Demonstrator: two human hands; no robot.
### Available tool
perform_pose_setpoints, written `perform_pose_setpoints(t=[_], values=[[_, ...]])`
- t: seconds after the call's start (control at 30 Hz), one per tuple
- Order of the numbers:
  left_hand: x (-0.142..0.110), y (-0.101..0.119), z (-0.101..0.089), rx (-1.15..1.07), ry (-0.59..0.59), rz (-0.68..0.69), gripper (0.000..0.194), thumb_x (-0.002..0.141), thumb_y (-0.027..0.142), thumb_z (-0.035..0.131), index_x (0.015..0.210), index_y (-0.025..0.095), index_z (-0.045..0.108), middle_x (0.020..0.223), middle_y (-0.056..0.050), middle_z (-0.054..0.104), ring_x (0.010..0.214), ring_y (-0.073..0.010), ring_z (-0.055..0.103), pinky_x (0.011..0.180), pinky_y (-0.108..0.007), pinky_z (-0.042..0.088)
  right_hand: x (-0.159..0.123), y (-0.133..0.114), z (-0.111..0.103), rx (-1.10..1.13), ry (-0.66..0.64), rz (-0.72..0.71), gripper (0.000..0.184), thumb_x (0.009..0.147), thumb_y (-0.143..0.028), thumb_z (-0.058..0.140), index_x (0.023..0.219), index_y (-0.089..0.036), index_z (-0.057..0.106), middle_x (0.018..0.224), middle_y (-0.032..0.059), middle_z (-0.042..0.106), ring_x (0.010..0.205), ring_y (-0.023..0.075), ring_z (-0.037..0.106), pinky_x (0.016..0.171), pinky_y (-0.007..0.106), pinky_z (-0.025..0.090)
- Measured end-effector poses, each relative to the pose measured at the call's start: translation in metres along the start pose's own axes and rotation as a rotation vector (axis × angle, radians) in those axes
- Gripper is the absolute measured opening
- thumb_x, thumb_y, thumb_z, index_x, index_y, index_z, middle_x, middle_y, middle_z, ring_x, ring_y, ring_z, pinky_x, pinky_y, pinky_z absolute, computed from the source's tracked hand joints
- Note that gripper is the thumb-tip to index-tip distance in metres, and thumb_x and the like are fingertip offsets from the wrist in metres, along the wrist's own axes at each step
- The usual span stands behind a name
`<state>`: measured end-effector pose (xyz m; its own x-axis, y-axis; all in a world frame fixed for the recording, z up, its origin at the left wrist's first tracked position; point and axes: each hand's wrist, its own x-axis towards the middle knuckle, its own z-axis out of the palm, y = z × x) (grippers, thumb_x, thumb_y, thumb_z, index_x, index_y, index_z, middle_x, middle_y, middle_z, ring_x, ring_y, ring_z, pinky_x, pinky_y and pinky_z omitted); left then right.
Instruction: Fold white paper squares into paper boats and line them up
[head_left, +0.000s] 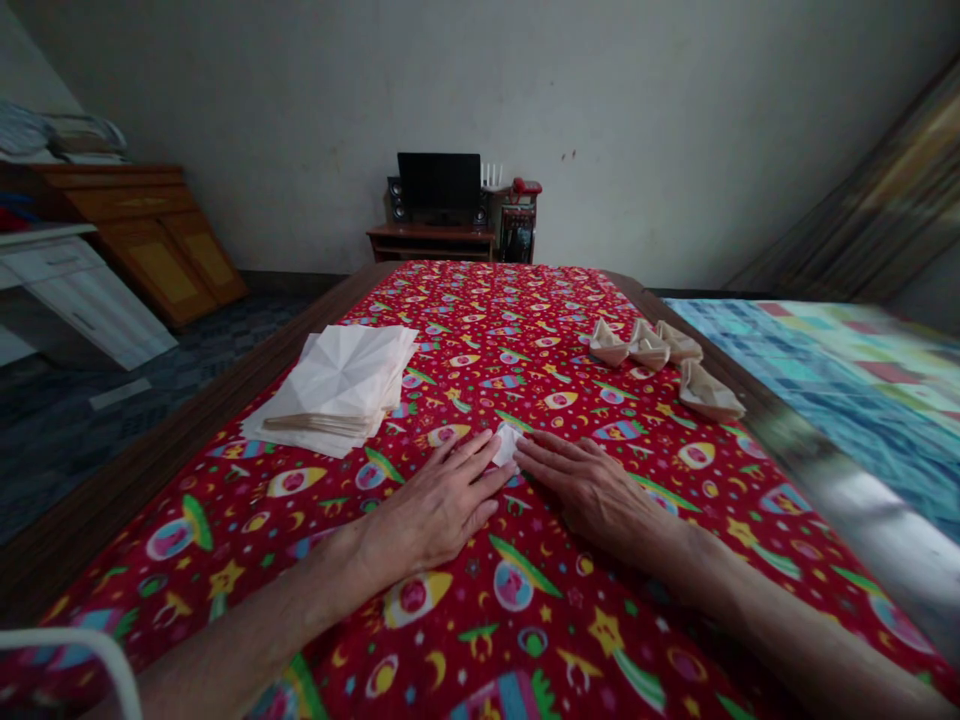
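Observation:
A small folded piece of white paper (507, 444) lies flat on the red patterned cloth between my hands. From the left, my left hand (442, 495) rests with its fingers stretched out, the tips on the paper's left side. My right hand (592, 482) lies flat opposite, fingers extended, its tips at the paper's right edge. Parts of the paper are hidden under the fingertips. To the left sits a stack of creased white paper sheets (337, 380). Several folded paper shapes (649, 345) stand at the right, with one more folded paper shape (709, 392) nearer me.
The red cloth (517, 330) covers a long brown table (247, 400). A white curved tube (90, 640) crosses the lower left corner. A bed (825, 370) adjoins the right side. At the far end stands a monitor (439, 182) on a desk; cabinets (157, 240) are at left.

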<state>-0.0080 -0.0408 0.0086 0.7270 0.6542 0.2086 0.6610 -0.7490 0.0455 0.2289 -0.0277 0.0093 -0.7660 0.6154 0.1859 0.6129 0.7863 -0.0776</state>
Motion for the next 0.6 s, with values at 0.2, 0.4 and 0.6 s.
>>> perform_pose_setpoints(t=[0.2,0.4,0.6], values=[[0.008,-0.005,0.003,-0.016,0.007,-0.016,0.044,0.095,0.031,0.037,0.138,0.02,0.037,0.145,-0.006,0.038,0.138,-0.0212,0.027,0.111,-0.045,0.025,0.007,0.003,0.002,-0.019,0.018,0.039,0.069,0.081,-0.006,0.039,0.146,-0.024,0.024,0.146,0.0061,0.036,0.134,0.022,0.033,0.102,0.044,0.039],[0.023,-0.013,0.006,0.008,-0.013,-0.071,0.044,0.095,0.032,0.039,0.136,0.018,0.039,0.145,-0.006,0.038,0.137,-0.0216,0.028,0.111,-0.043,0.025,0.017,0.011,0.003,-0.013,-0.03,0.015,0.078,0.07,-0.003,0.044,0.145,-0.015,0.027,0.146,0.0093,0.035,0.134,0.0216,0.032,0.105,0.04,0.037],[0.021,-0.017,0.004,-0.023,-0.018,-0.046,0.042,0.095,0.031,0.038,0.135,0.019,0.041,0.144,-0.006,0.04,0.138,-0.0214,0.027,0.111,-0.045,0.026,0.018,0.011,0.003,-0.011,-0.056,0.053,0.079,0.067,-0.005,0.046,0.144,-0.015,0.03,0.147,0.01,0.034,0.134,0.0237,0.031,0.102,0.043,0.039]])
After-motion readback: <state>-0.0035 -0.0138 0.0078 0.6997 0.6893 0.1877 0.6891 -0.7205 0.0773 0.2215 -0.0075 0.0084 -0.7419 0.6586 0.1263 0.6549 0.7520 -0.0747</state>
